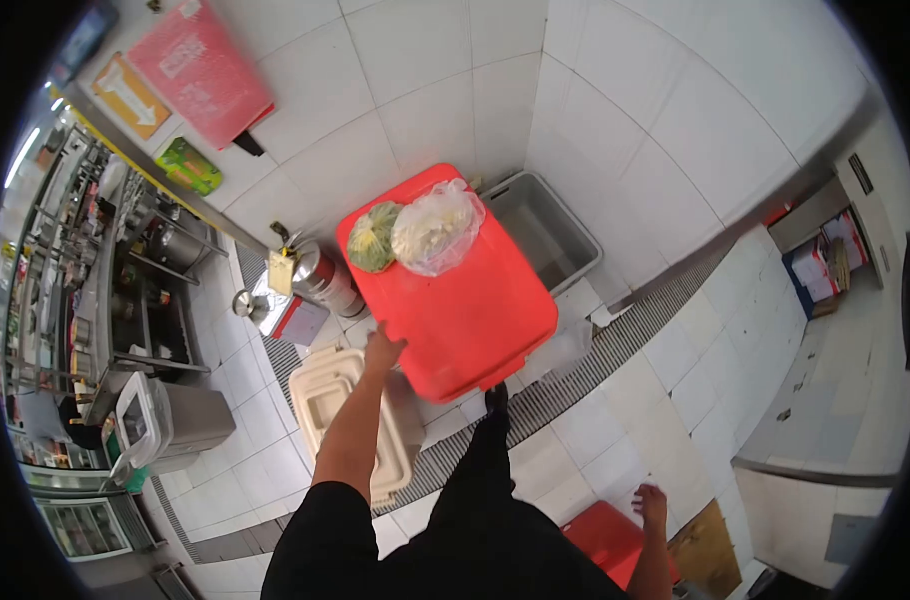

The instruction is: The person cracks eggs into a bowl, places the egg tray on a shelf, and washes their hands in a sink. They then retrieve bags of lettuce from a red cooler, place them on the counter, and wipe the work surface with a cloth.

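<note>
A large red lid tops a bin in front of me, against the tiled wall. Two plastic bags rest on its far half: one with green contents and a clear one with pale contents. My left hand is at the lid's left edge, fingers apart, fingertips right at the rim. Away from the lid, my right hand hangs low at my right side, its fingers loosely apart and nothing in them. Below it is a red container, partly hidden by my body and arm.
A beige lidded bin stands left of the red lid, with a metal canister behind. To the right sits a grey tub. A floor drain grate runs past my feet. Farther left are a grey trash bin and metal shelving.
</note>
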Motion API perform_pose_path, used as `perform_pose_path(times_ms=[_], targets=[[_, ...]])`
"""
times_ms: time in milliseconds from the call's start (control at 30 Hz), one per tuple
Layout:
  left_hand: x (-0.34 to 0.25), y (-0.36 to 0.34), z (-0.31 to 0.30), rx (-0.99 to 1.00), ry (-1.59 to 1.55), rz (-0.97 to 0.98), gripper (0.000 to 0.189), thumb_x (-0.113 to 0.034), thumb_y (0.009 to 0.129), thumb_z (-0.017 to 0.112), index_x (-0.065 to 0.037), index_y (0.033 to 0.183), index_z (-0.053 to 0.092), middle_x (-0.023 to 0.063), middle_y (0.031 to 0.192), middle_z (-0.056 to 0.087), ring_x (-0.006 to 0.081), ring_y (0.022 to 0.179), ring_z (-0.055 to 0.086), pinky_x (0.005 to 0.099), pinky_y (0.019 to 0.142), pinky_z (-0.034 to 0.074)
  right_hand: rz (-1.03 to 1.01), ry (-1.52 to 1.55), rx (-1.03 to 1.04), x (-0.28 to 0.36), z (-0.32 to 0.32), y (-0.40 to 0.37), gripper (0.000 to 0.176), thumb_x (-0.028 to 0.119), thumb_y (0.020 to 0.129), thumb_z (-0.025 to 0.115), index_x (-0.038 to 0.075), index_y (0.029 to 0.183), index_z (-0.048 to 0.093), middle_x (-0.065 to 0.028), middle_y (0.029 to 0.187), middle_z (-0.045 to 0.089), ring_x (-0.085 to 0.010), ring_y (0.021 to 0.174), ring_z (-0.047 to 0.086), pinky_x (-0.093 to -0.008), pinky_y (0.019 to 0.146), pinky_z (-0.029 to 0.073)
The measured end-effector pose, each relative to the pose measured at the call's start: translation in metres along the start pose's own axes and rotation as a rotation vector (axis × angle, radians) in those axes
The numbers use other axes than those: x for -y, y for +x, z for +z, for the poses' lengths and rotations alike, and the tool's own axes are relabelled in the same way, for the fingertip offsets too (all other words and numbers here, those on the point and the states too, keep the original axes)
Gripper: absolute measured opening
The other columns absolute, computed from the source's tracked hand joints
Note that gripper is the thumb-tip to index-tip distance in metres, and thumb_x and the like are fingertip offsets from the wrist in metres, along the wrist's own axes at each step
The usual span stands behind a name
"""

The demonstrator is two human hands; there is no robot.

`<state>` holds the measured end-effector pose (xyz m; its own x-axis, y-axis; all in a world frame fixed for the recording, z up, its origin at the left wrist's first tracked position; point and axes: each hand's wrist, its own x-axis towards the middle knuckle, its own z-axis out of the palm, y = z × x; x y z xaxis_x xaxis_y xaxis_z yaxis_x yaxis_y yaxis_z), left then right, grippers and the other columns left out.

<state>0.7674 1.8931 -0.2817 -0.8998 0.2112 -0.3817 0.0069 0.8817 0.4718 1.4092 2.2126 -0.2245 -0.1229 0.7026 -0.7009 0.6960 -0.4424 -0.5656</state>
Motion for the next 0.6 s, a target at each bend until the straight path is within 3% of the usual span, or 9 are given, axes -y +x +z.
perform_pose_path(times_ms=[67,133,233,267,333,367,467,500,600], targets=[[-0.015,0.082,0.001,-0.181,0.05,0.016,0.098,-0.042,0.066,0.078,-0.012,0.144,0.026,0.0295,0.144,0.027,0.0464,0.127,0.038,0.0489,0.1,0.04,-0.153,-0.263,0.155,-0.042,-0.012,0.036,0.027,0.028,0.089,0.056,0.004,0.101,0.06,-0.0081,0.086,0.063,-0.019,0.065,0.062,-0.0313,0.053,0.05],[-0.054,0.138,-0.02,-0.25,0.055,-0.028,0.106,-0.043,0.061,0.081,-0.017,0.146,0.024,0.0302,0.147,0.02,0.049,0.133,0.026,0.055,0.103,0.035,-0.292,-0.687,0.252,0.012,0.002,0.0,0.027,0.027,0.09,0.055,0.002,0.097,0.062,-0.0089,0.083,0.064,-0.0192,0.065,0.063,-0.0308,0.053,0.052],[-0.081,0.224,-0.028,-0.377,0.186,0.025,0.113,-0.044,0.058,0.084,-0.023,0.148,0.02,0.0264,0.15,0.016,0.0555,0.133,0.019,0.0614,0.105,0.027,-0.409,-0.743,0.441,-0.013,-0.006,0.026,0.024,0.022,0.091,0.054,0.0,0.094,0.062,-0.0085,0.08,0.064,-0.018,0.068,0.065,-0.0308,0.055,0.054],[-0.084,0.248,-0.029,-0.334,0.246,0.011,0.115,-0.046,0.057,0.084,-0.024,0.149,0.018,0.0249,0.151,0.016,0.0567,0.133,0.017,0.0625,0.106,0.025,-0.382,-0.75,0.447,0.001,0.0,0.026,0.024,0.022,0.091,0.054,0.0,0.094,0.062,-0.0085,0.08,0.064,-0.018,0.068,0.065,-0.0308,0.055,0.054],[-0.096,0.284,-0.03,-0.258,0.183,0.004,0.117,-0.048,0.056,0.084,-0.025,0.149,0.016,0.0239,0.152,0.014,0.0561,0.134,0.017,0.0623,0.106,0.025,0.234,-0.262,0.241,0.042,0.01,0.03,0.023,0.019,0.09,0.055,-0.001,0.097,0.063,-0.0079,0.079,0.065,-0.0168,0.07,0.066,-0.0303,0.057,0.055],[-0.102,0.3,-0.026,-0.207,0.108,0.001,0.12,-0.05,0.055,0.084,-0.026,0.149,0.014,0.0229,0.153,0.012,0.0554,0.135,0.016,0.0621,0.107,0.025,0.235,-0.454,0.306,0.071,0.01,0.044,0.023,0.016,0.09,0.055,-0.001,0.104,0.062,-0.0075,0.081,0.066,-0.0162,0.069,0.065,-0.0289,0.057,0.054],[-0.12,0.346,0.0,-0.118,0.196,0.051,0.122,-0.055,0.053,0.083,-0.03,0.149,0.012,0.0188,0.155,0.008,0.0555,0.135,0.016,0.0681,0.102,0.025,0.227,-0.269,0.104,0.162,0.04,0.049,0.029,0.019,0.088,0.053,-0.001,0.108,0.06,-0.0077,0.085,0.066,-0.0157,0.066,0.066,-0.0252,0.053,0.051],[-0.15,0.336,-0.007,-0.06,0.255,-0.03,0.118,-0.057,0.054,0.082,-0.035,0.148,0.014,0.0141,0.156,0.009,0.0561,0.135,0.015,0.0755,0.097,0.024,0.231,-0.285,0.101,0.177,0.045,0.056,0.029,0.019,0.088,0.053,-0.001,0.108,0.06,-0.0077,0.085,0.066,-0.0157,0.066,0.066,-0.0252,0.053,0.051],[-0.169,0.34,0.006,-0.038,0.335,-0.012,0.108,-0.061,0.058,0.077,-0.039,0.147,0.02,0.0113,0.156,0.013,0.057,0.134,0.014,0.0799,0.092,0.021,0.092,-0.364,0.174,0.224,0.06,0.077,0.03,0.019,0.088,0.055,0.0,0.111,0.059,-0.0078,0.086,0.067,-0.0152,0.068,0.066,-0.0251,0.055,0.05]])
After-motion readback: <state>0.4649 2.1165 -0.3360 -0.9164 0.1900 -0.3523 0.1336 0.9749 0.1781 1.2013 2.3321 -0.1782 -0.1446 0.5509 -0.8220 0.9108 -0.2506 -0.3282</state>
